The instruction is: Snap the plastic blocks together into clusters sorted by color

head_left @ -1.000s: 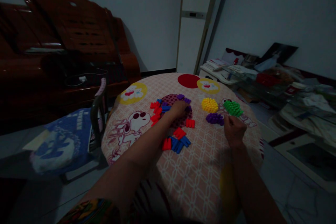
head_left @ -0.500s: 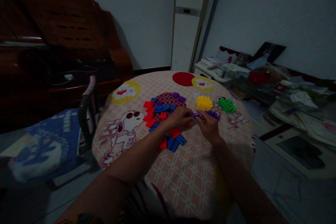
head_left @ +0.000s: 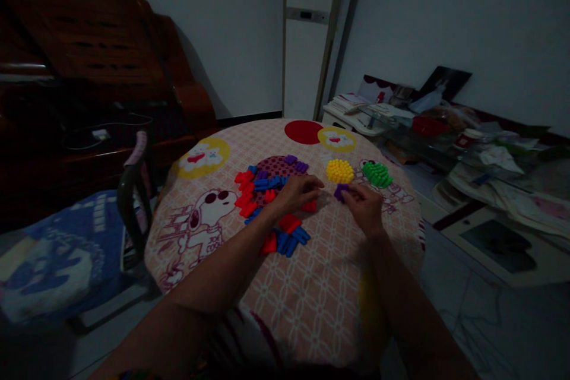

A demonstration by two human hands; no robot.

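Observation:
My left hand (head_left: 300, 193) hovers over the right side of the red and blue pieces. Its fingers are parted and nothing shows between them. To the right, my right hand (head_left: 364, 206) has its fingertips closed on a purple plastic piece (head_left: 341, 192) at the tabletop. Just beyond that hand sits a knobbly yellow cluster (head_left: 339, 171), with a similar green cluster (head_left: 377, 174) to its right. Red pieces (head_left: 244, 195) and blue pieces (head_left: 291, 241) lie scattered around my left hand and wrist. Some purple pieces (head_left: 296, 163) rest farther back.
A patterned cloth covers the round table (head_left: 307, 297). At left stands a chair (head_left: 133, 202) with a blue cloth on its seat, and a wooden sofa (head_left: 98, 59) behind. A cluttered glass stand (head_left: 445, 136) runs along the right wall.
My hands have moved apart; earlier both met at a slim purple piece. My left hand has loosened its fingers, and the right now has purple at its fingertips. The view has shifted slightly right.

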